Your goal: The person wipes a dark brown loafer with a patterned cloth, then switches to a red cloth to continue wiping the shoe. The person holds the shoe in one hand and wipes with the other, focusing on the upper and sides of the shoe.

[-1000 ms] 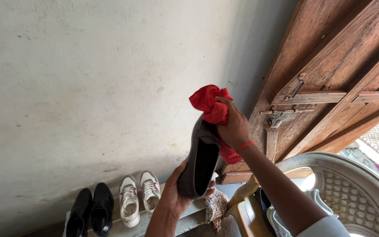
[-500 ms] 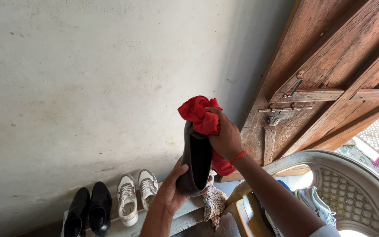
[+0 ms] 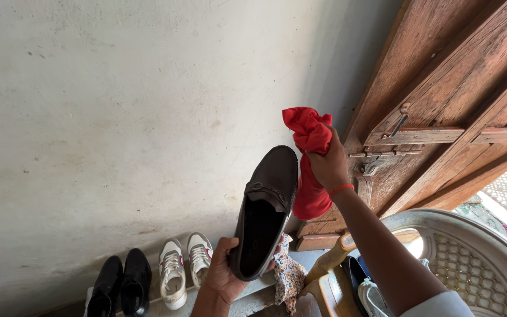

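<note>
Gripping the heel of a dark brown leather loafer point(image 3: 265, 211), the left hand point(image 3: 224, 273) holds it toe-up before the wall; its fingers are partly hidden behind the shoe. The right hand point(image 3: 328, 164) clenches a crumpled red cloth point(image 3: 307, 158) just beside the toe. Farther off, white sneakers point(image 3: 184, 270) and black shoes point(image 3: 121, 285) line the rough plaster wall point(image 3: 118, 117), partly cut off.
</note>
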